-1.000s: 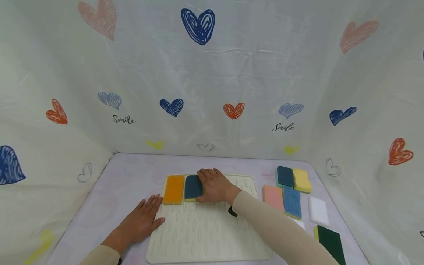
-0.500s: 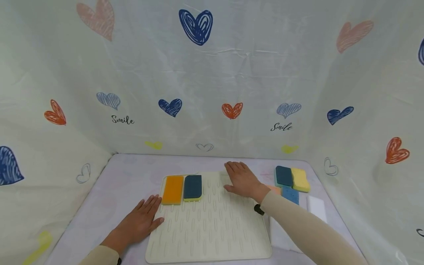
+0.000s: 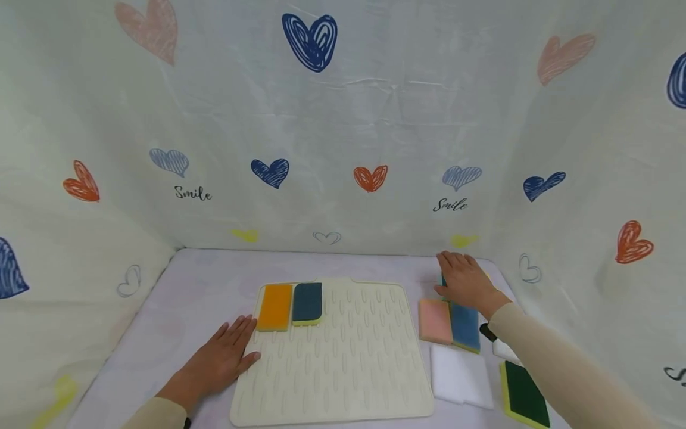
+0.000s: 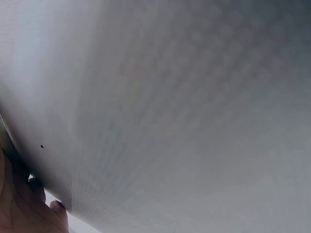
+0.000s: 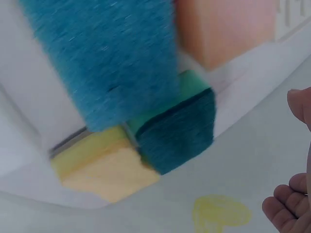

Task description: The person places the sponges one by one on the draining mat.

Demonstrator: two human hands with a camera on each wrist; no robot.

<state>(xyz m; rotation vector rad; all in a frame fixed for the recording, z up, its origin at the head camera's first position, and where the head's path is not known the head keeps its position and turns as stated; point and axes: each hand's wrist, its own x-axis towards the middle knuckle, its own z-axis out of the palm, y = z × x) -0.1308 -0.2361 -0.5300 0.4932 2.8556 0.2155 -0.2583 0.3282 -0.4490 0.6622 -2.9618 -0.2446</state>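
On a cream ridged mat an orange sponge and a dark blue scouring sponge lie side by side at the back left. My left hand rests flat, fingers straight, at the mat's left edge, its fingertips beside the orange sponge. At the back right my right hand is over the sponges, mostly hiding a dark teal scouring sponge and a yellow sponge. In the right wrist view its fingers look loosely bent, apart from the sponges, holding nothing. A pink sponge and a blue sponge lie just nearer.
White sponge pads lie right of the mat. A dark green scouring sponge with a yellow side is at the near right; another white pad is partly under the right forearm. A heart-printed curtain hangs behind and around the table.
My right hand has left the dark blue sponge on the mat and travelled right to the sponges at the back right. My left hand has stayed in place.
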